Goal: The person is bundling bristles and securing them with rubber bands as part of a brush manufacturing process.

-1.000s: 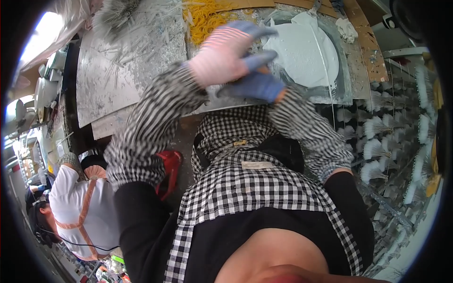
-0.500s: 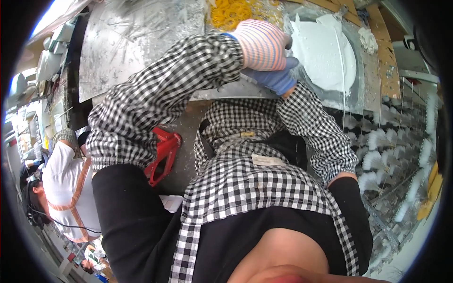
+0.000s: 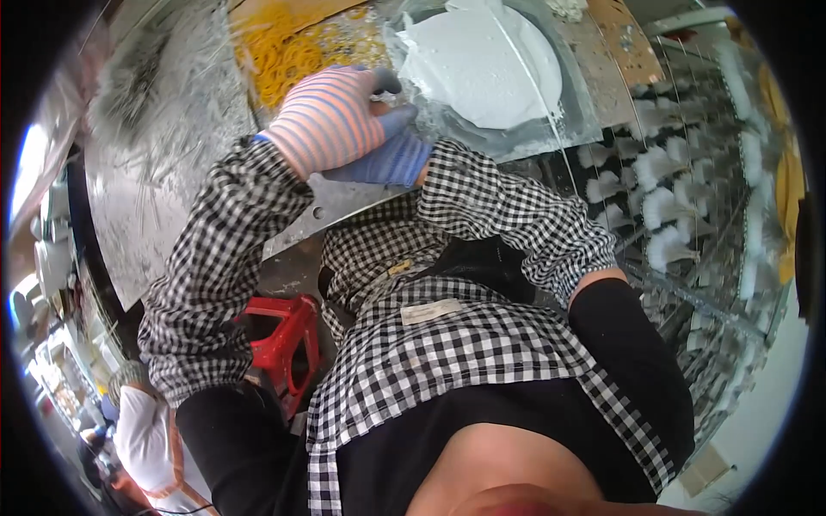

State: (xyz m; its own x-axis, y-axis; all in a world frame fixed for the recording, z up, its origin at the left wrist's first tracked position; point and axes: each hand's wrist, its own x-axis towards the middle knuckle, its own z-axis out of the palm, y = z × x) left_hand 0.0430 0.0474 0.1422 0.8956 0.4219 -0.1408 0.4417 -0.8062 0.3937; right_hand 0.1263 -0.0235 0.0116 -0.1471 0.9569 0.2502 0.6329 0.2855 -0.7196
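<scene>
Blue-gloved right hand (image 3: 391, 163) — grip unclear

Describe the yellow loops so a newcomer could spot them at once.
Start at the grey worktop. Just beyond the striped-gloved left hand lies the heap of yellow loops. Their colour sets them apart from the white mass to the right.

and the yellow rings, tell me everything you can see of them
The rings are bright yellow, thin and rubbery-looking, heaped loosely in a tangle on the table, thinning out toward the right. They lie just beyond the left hand; I cannot tell whether it touches any.
</scene>
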